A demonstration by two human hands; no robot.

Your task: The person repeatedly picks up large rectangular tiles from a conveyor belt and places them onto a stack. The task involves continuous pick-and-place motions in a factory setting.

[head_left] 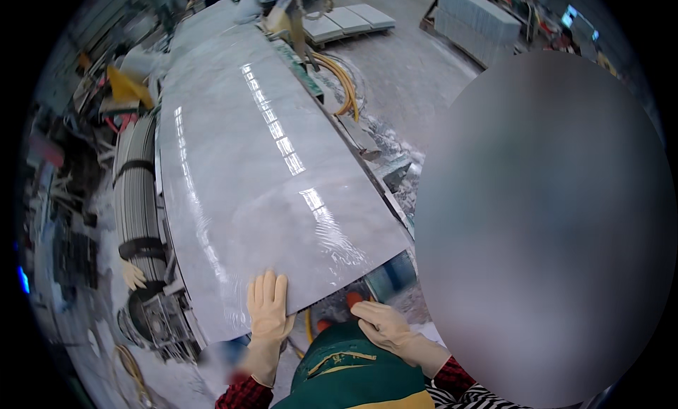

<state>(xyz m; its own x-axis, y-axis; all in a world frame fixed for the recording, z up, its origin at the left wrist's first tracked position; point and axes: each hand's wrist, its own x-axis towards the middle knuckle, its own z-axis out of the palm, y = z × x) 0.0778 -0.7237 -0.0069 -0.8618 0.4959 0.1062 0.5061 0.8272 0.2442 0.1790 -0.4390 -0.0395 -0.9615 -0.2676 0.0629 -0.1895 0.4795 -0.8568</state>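
A large wet pale grey stone slab [240,169] stretches away from me, shiny with water and streaked by light reflections. My left hand [267,306], in a cream rubber glove, lies flat on its near edge with fingers stretched out. Past the slab's near right edge, in front of my green apron [332,374], is my right hand [381,324], gloved alike. Its fingers are curled inward; whatever they hold, if anything, is hidden. An orange thing [354,298] shows just beyond those fingers.
Along the slab's left side run grey rods [138,197] bound with black bands, a pale glove [133,275] near their end. A yellow hose [342,84] coils at the right. White slabs [349,20] and stacked pale blocks [473,24] stand farther off. A blurred patch covers the right.
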